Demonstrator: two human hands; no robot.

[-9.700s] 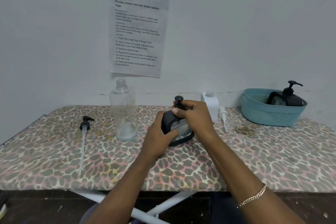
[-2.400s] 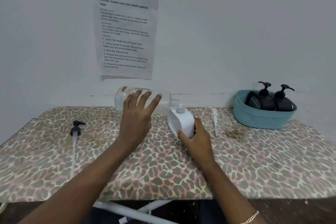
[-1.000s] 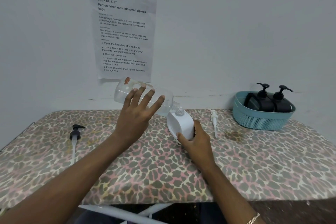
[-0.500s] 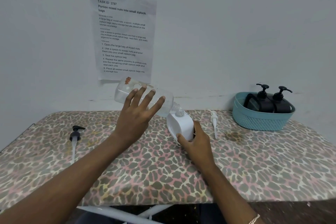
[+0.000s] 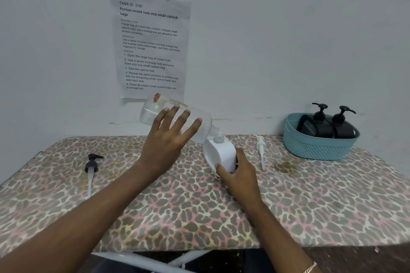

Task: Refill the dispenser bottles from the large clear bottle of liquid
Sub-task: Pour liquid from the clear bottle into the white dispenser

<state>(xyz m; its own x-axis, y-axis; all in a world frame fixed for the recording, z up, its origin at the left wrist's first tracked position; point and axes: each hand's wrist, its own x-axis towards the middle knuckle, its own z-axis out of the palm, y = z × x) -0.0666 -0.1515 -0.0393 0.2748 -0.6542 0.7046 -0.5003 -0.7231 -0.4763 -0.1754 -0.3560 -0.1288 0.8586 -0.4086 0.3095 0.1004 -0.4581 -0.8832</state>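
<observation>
Left hand (image 5: 168, 146) tips the large clear bottle (image 5: 155, 109), mouth down against the open neck of the white dispenser bottle (image 5: 219, 153) on the table (image 5: 310, 206).
Left fingers (image 5: 175, 117) lie spread across the bottle's near side, holding it aloft; thumb hidden behind it. Right hand (image 5: 240, 175) grips the white bottle low, thumb in front, fingers wrapped behind and mostly out of sight. Whether liquid is passing between the necks cannot be made out. White pump (image 5: 260, 147) lies just right, black pump (image 5: 92, 164) well left. Two black dispenser bottles (image 5: 330, 127) stand in the teal basket (image 5: 319, 148), lower halves hidden by its wall.
</observation>
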